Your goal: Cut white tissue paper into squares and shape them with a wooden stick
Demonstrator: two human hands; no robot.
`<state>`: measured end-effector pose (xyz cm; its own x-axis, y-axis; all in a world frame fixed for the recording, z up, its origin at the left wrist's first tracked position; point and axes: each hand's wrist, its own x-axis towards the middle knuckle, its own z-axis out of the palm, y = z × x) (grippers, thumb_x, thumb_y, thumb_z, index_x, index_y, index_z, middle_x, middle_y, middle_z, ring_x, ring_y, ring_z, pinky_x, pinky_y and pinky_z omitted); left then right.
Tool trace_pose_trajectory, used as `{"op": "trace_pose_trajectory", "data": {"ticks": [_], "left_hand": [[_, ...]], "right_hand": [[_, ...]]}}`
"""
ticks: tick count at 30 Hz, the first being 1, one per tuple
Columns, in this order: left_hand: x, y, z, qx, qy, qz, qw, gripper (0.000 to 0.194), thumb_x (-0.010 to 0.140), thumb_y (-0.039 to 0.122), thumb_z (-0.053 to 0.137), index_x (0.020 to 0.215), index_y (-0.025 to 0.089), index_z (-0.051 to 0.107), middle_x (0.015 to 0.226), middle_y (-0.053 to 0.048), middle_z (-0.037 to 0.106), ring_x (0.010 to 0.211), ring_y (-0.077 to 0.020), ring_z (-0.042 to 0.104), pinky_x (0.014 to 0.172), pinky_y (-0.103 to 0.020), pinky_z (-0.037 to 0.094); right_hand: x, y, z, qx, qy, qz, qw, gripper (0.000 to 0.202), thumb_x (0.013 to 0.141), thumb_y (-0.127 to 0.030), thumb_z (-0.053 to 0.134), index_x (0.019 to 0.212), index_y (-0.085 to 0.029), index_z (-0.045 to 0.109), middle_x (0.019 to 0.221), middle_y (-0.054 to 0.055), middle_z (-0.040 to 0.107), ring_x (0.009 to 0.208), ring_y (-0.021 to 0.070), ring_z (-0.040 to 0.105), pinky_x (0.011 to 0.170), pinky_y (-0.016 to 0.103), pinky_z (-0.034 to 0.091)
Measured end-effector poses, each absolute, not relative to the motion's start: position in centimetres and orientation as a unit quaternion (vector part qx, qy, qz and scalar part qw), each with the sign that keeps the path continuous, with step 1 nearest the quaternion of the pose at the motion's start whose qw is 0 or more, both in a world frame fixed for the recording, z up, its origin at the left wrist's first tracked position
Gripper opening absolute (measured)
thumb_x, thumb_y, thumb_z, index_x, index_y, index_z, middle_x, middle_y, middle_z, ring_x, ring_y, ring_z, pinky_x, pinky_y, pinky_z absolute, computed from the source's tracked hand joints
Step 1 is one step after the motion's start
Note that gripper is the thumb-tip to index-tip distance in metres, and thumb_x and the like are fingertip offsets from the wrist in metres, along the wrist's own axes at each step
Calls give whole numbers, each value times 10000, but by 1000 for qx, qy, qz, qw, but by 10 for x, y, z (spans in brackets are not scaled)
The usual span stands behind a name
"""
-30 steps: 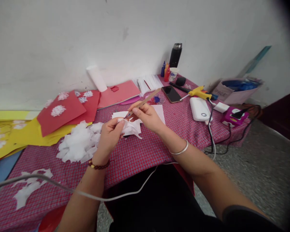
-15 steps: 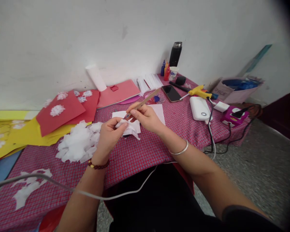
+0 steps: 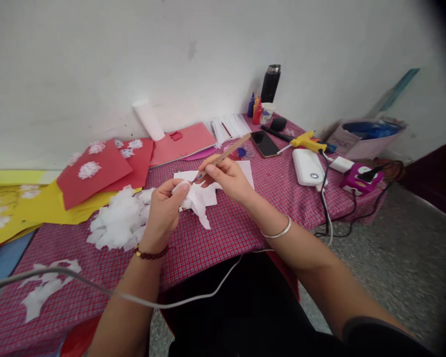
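Thin white tissue paper (image 3: 197, 204) is pinched between the thumb and fingers of my left hand (image 3: 162, 210), with a loose flap hanging down to the right. My right hand (image 3: 226, 179) grips a flat wooden stick (image 3: 237, 147) on a slant. The stick's lower end, which looks stained dark, is close to the tissue paper; whether it touches cannot be made out. Under both hands lie white paper sheets (image 3: 246, 173), partly covered. A heap of ruffled white tissue pieces (image 3: 117, 223) rests just left of my left hand.
Red cards (image 3: 107, 171) with white flowers and yellow sheets (image 3: 44, 208) lie at left. Behind are a red folder (image 3: 189, 145) and paint bottles (image 3: 257, 113). A phone (image 3: 264, 144), yellow glue gun (image 3: 307, 142), white power bank (image 3: 306, 167) and purple socket block (image 3: 360, 178) sit right. A cable (image 3: 163, 303) crosses in front.
The tissue paper has turned in my left hand, and its flap now hangs lower. My right hand has shifted slightly right with the stick.
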<state>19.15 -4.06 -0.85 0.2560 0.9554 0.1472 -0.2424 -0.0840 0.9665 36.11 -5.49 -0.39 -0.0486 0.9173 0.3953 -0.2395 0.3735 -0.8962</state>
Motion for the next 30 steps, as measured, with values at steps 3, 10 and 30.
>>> {"op": "trace_pose_trajectory", "data": {"ticks": [3, 10, 30], "left_hand": [[192, -41, -9, 532, 337, 512, 584, 107, 704, 265, 731, 712, 175, 673, 575, 33, 602, 461, -59, 482, 456, -185, 392], [193, -43, -9, 538, 346, 502, 582, 119, 709, 276, 717, 712, 168, 669, 561, 31, 592, 458, -61, 470, 453, -187, 384], [192, -42, -11, 530, 347, 504, 587, 116, 707, 273, 734, 728, 167, 694, 582, 22, 617, 469, -59, 488, 460, -182, 387]], "right_hand": [[360, -55, -4, -311, -561, 462, 613, 415, 813, -587, 634, 926, -191, 583, 809, 6, 672, 739, 115, 682, 639, 234, 551], [359, -55, -4, -296, -581, 448, 612, 371, 849, -545, 616, 928, -184, 586, 811, 6, 668, 748, 117, 685, 638, 237, 548], [360, -57, -4, -294, -587, 442, 611, 332, 867, -506, 606, 930, -180, 594, 825, 11, 661, 766, 120, 677, 650, 243, 542]]}}
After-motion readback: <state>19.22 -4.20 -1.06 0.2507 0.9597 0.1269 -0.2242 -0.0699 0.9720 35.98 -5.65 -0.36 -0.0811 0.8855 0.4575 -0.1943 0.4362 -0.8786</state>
